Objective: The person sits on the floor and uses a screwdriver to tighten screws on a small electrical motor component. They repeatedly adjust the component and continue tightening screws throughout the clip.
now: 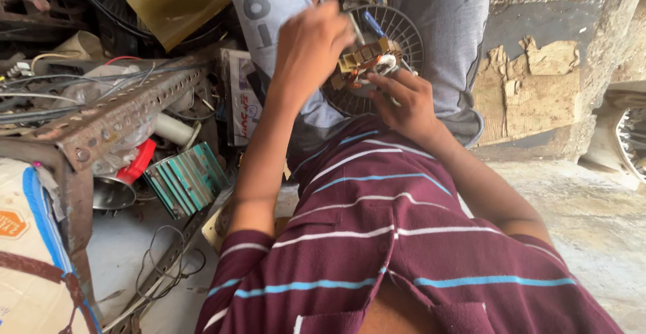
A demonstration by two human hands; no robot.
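The motor winding core (367, 61) sat between both hands, over the grey fan guard (404, 38). Left hand (313, 45) gripped a thin tool; right hand (404, 102) clasped the core from below.

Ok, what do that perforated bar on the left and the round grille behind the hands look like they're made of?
The perforated angle bar looks like steel: dull grey with brown rust patches and punched holes. The round grille seems to be moulded plastic, matte grey with thin even ribs, though painted metal can't be ruled out. The part held by the left hand and right hand is too blurred to judge.
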